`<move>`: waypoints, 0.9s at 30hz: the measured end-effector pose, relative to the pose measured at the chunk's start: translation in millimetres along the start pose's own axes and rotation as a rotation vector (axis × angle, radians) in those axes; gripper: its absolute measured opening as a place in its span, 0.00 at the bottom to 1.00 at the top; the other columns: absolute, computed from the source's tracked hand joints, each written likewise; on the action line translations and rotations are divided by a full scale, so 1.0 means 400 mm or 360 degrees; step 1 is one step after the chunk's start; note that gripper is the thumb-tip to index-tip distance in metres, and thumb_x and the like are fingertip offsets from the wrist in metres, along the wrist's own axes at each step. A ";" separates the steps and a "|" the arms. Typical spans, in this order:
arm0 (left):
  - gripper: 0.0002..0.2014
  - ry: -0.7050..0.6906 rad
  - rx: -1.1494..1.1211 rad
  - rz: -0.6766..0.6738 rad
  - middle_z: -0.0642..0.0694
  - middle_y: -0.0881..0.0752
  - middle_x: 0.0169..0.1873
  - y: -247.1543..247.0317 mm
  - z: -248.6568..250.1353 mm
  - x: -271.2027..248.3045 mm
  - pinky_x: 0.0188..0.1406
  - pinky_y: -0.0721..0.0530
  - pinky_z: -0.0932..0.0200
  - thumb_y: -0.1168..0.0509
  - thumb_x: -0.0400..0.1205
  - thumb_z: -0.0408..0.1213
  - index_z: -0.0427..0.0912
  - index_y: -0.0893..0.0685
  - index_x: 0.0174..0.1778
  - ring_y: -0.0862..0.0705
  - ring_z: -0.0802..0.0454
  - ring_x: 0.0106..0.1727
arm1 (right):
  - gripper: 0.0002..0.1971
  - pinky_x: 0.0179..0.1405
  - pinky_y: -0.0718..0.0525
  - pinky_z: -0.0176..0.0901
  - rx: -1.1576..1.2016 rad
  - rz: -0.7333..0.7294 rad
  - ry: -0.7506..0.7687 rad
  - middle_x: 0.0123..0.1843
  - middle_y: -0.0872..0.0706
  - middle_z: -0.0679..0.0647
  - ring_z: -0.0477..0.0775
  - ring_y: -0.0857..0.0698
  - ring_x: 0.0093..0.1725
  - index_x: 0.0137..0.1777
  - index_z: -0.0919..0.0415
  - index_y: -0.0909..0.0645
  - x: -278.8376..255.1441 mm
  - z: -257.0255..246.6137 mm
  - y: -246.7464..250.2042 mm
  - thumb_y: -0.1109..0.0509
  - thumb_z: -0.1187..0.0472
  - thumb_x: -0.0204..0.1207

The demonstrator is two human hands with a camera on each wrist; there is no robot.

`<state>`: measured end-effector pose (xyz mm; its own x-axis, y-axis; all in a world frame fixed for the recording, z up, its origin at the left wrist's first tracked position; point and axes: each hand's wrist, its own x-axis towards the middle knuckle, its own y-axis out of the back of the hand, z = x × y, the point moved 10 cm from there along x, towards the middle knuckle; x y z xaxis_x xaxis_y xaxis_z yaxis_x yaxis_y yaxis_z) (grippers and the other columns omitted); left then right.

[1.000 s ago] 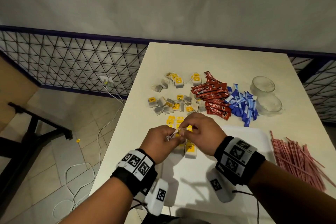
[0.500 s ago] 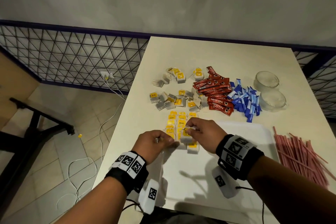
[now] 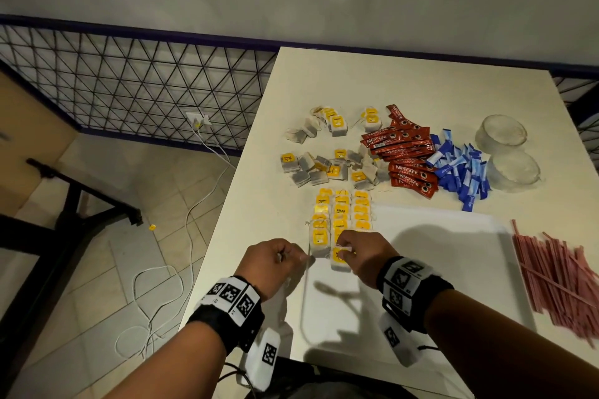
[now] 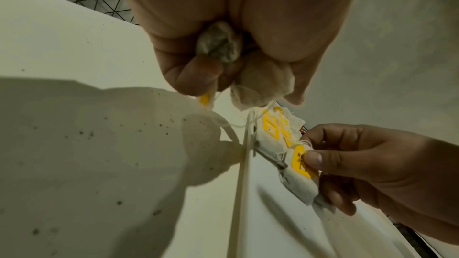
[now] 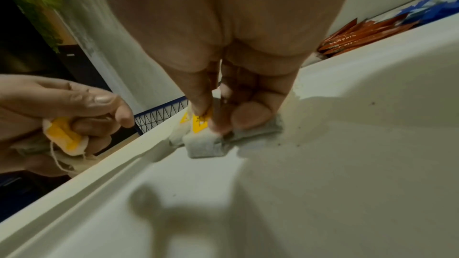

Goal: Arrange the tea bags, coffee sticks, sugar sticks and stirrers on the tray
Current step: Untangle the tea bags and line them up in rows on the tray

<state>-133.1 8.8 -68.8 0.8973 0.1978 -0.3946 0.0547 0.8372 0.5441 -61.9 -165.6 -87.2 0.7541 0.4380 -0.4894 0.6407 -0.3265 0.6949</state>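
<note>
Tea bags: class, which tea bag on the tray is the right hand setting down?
The tea bag at the near end of the middle row; the right hand pinches its yellow tag, the others lie untouched.

Black wristbands (image 3: 227, 308) with checkered marker tags

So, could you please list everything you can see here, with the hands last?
White rectangular plastic tray: one, near table edge.
Yellow-tagged paper tea bags in rows: many, three columns at the tray's far-left corner.
Loose tea bags: many, beyond the tray.
Red coffee sticks: a pile, right of the loose bags.
Blue sugar sticks: a pile, beside the coffee.
Clear glass bowls: two, far right.
Pink stirrers: a heap, right of the tray.
White table: one.
Left hand: grips tea bags.
Right hand: pinches a row bag's tag.
</note>
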 end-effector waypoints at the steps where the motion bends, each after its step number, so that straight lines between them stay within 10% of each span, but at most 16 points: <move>1: 0.12 -0.0013 0.0006 0.0010 0.70 0.19 0.21 0.004 -0.001 0.001 0.30 0.28 0.79 0.28 0.78 0.43 0.57 0.20 0.29 0.22 0.75 0.30 | 0.06 0.55 0.21 0.45 -0.0024 0.0039 0.0014 0.49 0.18 0.50 0.56 0.18 0.52 0.54 0.50 0.19 0.002 -0.003 0.007 0.34 0.54 0.80; 7: 0.12 -0.0053 0.0028 -0.0004 0.76 0.20 0.23 0.005 0.004 -0.003 0.31 0.28 0.79 0.29 0.79 0.41 0.55 0.19 0.30 0.22 0.74 0.30 | 0.08 0.54 0.24 0.42 -0.0010 0.0161 0.0034 0.48 0.23 0.49 0.54 0.20 0.53 0.55 0.54 0.19 0.011 -0.012 0.038 0.32 0.53 0.79; 14: 0.10 -0.0208 0.0227 -0.0035 0.61 0.23 0.21 -0.019 0.038 -0.001 0.31 0.32 0.71 0.30 0.79 0.48 0.57 0.19 0.31 0.24 0.67 0.29 | 0.08 0.46 0.26 0.43 -0.0138 0.0295 -0.0020 0.48 0.23 0.50 0.54 0.22 0.47 0.46 0.51 0.27 0.007 -0.006 0.076 0.33 0.49 0.80; 20: 0.20 -0.0563 0.0967 -0.0309 0.48 0.19 0.52 -0.118 0.153 0.023 0.53 0.22 0.55 0.48 0.81 0.53 0.57 0.16 0.61 0.20 0.47 0.57 | 0.04 0.53 0.20 0.44 -0.0174 0.0329 0.0075 0.52 0.16 0.46 0.53 0.16 0.53 0.49 0.49 0.15 -0.047 0.036 0.130 0.31 0.55 0.78; 27: 0.11 -0.0643 0.1446 -0.0291 0.45 0.21 0.53 -0.208 0.197 0.050 0.38 0.26 0.53 0.44 0.83 0.50 0.52 0.21 0.56 0.19 0.40 0.53 | 0.11 0.63 0.22 0.40 -0.0270 0.0210 0.0072 0.61 0.19 0.40 0.48 0.17 0.61 0.58 0.41 0.15 -0.058 0.071 0.075 0.29 0.53 0.77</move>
<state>-85.1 -97.0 -63.7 0.9136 -0.2232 -0.3399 0.3680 0.0986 0.9246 -56.1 -209.4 -70.2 0.8201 0.4391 -0.3670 0.5006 -0.2396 0.8319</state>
